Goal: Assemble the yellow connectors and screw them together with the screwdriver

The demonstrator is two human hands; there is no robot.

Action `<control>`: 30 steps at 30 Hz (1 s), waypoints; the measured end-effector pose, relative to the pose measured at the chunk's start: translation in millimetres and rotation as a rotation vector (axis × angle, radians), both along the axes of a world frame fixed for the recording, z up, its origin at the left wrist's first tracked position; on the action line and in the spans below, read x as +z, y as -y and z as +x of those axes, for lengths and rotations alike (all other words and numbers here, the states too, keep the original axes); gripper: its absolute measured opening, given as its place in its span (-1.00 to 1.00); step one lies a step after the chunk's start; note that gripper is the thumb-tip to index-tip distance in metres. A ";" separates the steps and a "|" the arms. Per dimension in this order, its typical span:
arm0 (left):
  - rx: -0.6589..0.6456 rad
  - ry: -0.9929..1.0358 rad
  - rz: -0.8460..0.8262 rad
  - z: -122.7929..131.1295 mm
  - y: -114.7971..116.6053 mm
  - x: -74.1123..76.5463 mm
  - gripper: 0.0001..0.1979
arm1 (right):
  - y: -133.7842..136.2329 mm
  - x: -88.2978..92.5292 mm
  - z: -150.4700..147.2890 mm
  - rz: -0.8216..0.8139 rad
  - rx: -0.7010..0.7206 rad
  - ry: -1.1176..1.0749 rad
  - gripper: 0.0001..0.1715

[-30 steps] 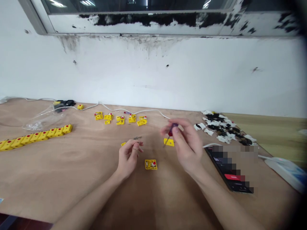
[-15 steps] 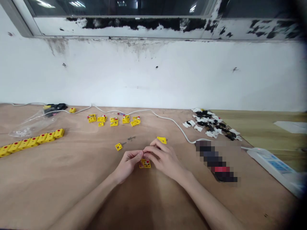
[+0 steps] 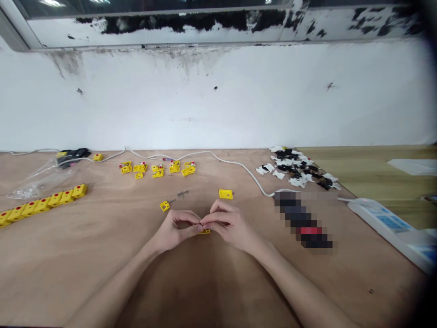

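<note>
On the plywood tabletop (image 3: 102, 273), right at the front edge of the view: what about the hands?

Left hand (image 3: 177, 229) and right hand (image 3: 232, 224) close together, fingers curled, fingertips pressed tip to tip. Between them, a tiny part (image 3: 201, 226), too small and too covered to make out.

And underneath?

Just below the fingertips, a yellow plate (image 3: 205, 231), mostly hidden, only its near edge showing.

Nearby on the wood?

Beyond the hands, a loose yellow square (image 3: 226, 194), a smaller yellow plate (image 3: 164, 206) and a few small metal screws (image 3: 182, 193). Farther back, a cluster of yellow pieces (image 3: 157, 169). To the left, a row of yellow blocks with red dots (image 3: 51, 200) and a clear plastic bag (image 3: 41, 180).

Toward the right?

A heap of black and white pieces (image 3: 293, 169), a pixelated phone (image 3: 302, 218), a white power strip (image 3: 378, 215) and a white cable (image 3: 232, 160) trailing along the back.

And the room?

Behind the table, a stained white wall (image 3: 218, 105) under a window frame with peeling black paint (image 3: 170, 25).
</note>
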State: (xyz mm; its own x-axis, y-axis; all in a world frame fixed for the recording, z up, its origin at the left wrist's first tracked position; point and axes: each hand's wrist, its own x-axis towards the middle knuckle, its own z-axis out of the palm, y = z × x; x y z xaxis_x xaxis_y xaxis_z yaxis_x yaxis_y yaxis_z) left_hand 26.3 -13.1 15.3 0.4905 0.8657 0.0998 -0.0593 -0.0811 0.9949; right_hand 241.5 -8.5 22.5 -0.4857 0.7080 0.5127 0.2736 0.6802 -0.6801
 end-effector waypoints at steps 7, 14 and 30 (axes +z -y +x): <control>0.017 -0.009 -0.082 -2.6 -1.5 0.8 -0.83 | 1.6 -8.2 0.6 0.090 -0.047 0.088 -0.74; 0.045 -0.029 -0.163 0.8 -0.8 5.3 -0.79 | -0.9 -17.0 -3.3 0.174 -0.115 0.067 -0.80; 0.127 0.036 -0.135 6.0 1.9 6.3 -0.79 | 1.6 -16.8 -3.4 0.393 -0.241 0.167 -0.72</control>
